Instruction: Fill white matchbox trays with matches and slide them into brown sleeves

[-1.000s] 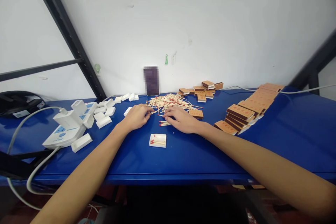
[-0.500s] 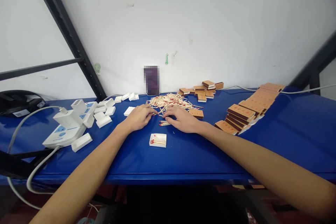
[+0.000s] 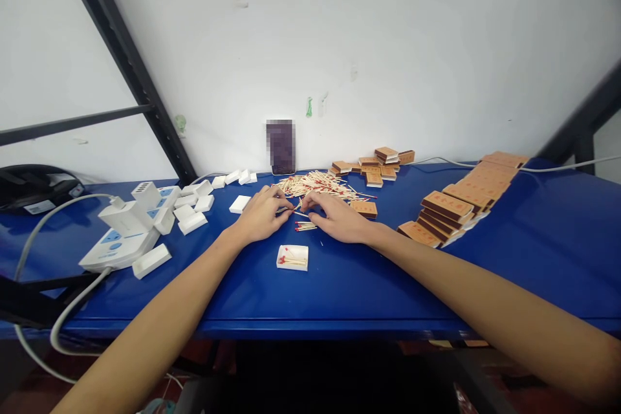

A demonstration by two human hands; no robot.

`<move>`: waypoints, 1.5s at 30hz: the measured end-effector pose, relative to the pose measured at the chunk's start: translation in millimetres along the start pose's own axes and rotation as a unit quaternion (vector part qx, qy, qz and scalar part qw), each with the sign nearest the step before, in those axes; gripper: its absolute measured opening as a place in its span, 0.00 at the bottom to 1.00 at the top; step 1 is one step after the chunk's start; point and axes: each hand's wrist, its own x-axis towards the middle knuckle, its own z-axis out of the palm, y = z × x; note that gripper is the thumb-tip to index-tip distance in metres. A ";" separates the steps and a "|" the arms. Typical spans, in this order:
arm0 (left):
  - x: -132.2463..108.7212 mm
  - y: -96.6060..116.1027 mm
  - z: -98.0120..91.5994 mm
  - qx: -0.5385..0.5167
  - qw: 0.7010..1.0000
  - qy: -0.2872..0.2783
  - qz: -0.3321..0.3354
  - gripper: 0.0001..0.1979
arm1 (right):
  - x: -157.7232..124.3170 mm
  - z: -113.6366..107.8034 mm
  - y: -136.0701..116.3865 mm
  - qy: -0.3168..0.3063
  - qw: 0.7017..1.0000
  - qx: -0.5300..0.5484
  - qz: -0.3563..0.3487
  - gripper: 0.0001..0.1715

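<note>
Several red-tipped matches lie in a loose heap [image 3: 323, 185] at the middle of the table. At the heap's near left edge, my left hand [image 3: 262, 215] has thumb and forefinger pinched on matches, partly hidden by the fingers. Close by on the right, my right hand [image 3: 337, 217] is curled over the table, thumb and forefinger a little apart, with loose matches by their tips. Beneath its thumb lies a small row of matches [image 3: 305, 226], heads to the left. A white matchbox tray [image 3: 292, 266] nearer to me holds a few matches.
Matchboxes [image 3: 372, 178] are piled behind the heap, one matchbox [image 3: 363, 209] lies beside my right hand, and stacked matchboxes [image 3: 446, 205] stand at right. White trays [image 3: 193, 223] and a power strip [image 3: 116, 249] with cables sit at left. A phone [image 3: 282, 147] leans on the wall.
The thumb and forefinger of my right hand have parted slightly, and a match shows near its thumb. My left hand has shifted slightly, still pinching. The tray and heap look much the same.
</note>
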 end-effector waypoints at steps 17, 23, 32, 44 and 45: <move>-0.1 0.0 -1.3 -0.006 0.999 0.022 -0.042 0.17 | 1.5 0.0 5.9 -0.015 0.997 -0.075 -0.015 0.15; -0.1 -4.1 -2.2 0.034 0.997 -0.020 -0.064 0.14 | 1.1 1.6 10.5 -0.008 0.995 -0.097 0.000 0.14; 1.5 -7.5 -1.9 -0.014 0.999 -0.026 -0.032 0.12 | 5.0 0.1 10.0 -0.004 0.994 -0.106 0.034 0.10; 1.2 4.3 -7.2 -0.067 0.996 -0.034 0.040 0.13 | -0.4 -13.3 -5.7 -0.086 0.993 -0.076 0.005 0.08; 0.8 6.3 -7.6 -0.073 0.996 -0.035 0.045 0.13 | -1.5 -14.1 -7.3 -0.096 0.993 -0.072 0.005 0.09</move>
